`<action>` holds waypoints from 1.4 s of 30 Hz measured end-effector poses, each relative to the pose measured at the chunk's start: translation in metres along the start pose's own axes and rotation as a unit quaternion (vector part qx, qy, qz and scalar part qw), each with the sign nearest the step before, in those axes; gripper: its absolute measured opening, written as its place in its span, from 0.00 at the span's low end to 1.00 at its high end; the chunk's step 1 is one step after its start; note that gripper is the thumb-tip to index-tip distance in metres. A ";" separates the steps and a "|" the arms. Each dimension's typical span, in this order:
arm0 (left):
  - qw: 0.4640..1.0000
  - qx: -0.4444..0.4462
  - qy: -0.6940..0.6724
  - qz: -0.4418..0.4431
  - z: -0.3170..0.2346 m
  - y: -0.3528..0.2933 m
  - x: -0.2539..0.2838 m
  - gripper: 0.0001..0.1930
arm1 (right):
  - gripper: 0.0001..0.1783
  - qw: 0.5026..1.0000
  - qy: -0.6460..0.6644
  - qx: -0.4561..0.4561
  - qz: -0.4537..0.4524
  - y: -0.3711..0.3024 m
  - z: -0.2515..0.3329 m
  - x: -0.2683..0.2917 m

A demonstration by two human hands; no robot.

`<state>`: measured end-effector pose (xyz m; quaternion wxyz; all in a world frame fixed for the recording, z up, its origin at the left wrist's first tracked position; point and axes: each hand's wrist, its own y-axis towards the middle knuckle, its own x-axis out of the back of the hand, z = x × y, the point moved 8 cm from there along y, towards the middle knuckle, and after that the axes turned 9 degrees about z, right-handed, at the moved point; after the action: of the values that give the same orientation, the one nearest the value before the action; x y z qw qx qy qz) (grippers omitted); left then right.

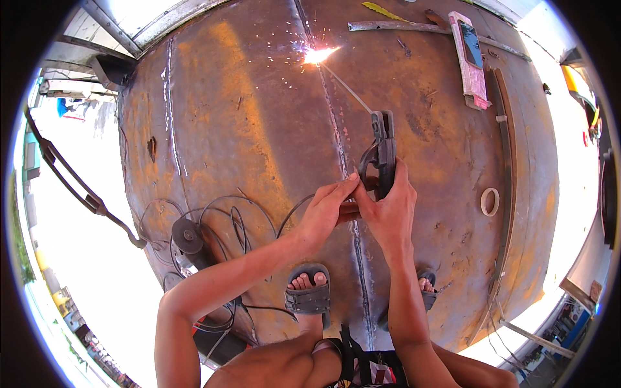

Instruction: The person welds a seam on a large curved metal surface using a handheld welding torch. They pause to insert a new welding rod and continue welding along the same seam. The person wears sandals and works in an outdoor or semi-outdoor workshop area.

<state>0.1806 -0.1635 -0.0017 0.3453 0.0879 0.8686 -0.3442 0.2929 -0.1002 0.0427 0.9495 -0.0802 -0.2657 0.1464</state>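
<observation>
My right hand [392, 210] is wrapped round a black welding electrode holder [386, 152]. A thin welding rod [349, 90] runs from its jaws up and left to a bright arc [317, 55] throwing sparks on the seam. Close against the right hand and the holder's lower end, my left hand [328, 210] has its fingers bent and partly hidden; what they grip cannot be made out. Beneath both hands a long weld seam [358, 252] crosses the rusty steel plate [440, 187].
At the left lie an angle grinder [189, 240] and looped black cable [240, 223]. A pink-and-white box [471, 81] carries a phone [471, 44] at the far right. A tape ring [490, 202] lies near a long metal strip [508, 174]. My sandalled feet [308, 294] straddle the seam.
</observation>
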 end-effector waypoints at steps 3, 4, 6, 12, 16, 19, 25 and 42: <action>1.000 -0.002 -0.003 0.004 -0.001 -0.001 -0.002 0.29 | 0.37 1.000 0.000 -0.009 0.004 0.000 0.000 -0.001; 1.000 -0.003 -0.005 0.006 -0.001 -0.001 -0.002 0.29 | 0.37 1.000 0.002 -0.009 0.005 0.000 0.002 -0.001; 1.000 -0.001 -0.005 0.004 -0.001 -0.001 -0.001 0.29 | 0.37 1.000 0.003 -0.010 0.006 0.000 0.002 -0.001; 1.000 0.001 -0.003 0.003 -0.002 -0.002 -0.003 0.29 | 0.37 1.000 0.000 -0.014 0.006 0.000 0.000 -0.001; 1.000 0.003 -0.006 -0.001 0.003 -0.001 0.002 0.29 | 0.37 1.000 0.001 -0.006 0.005 -0.001 0.001 -0.002; 1.000 0.001 -0.010 -0.003 0.005 0.000 0.004 0.29 | 0.37 1.000 -0.006 0.001 0.004 -0.001 0.000 -0.002; 1.000 0.012 -0.007 -0.015 0.006 -0.001 0.004 0.29 | 0.38 1.000 -0.004 0.000 0.007 -0.001 -0.002 -0.002; 1.000 0.006 -0.009 -0.020 0.007 -0.002 0.002 0.29 | 0.44 1.000 0.021 -0.008 -0.010 -0.003 -0.004 -0.002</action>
<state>0.1819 -0.1701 -0.0061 0.3458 0.0692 0.8651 -0.3567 0.2945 -0.1039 0.0388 0.9555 -0.0885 -0.2479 0.1334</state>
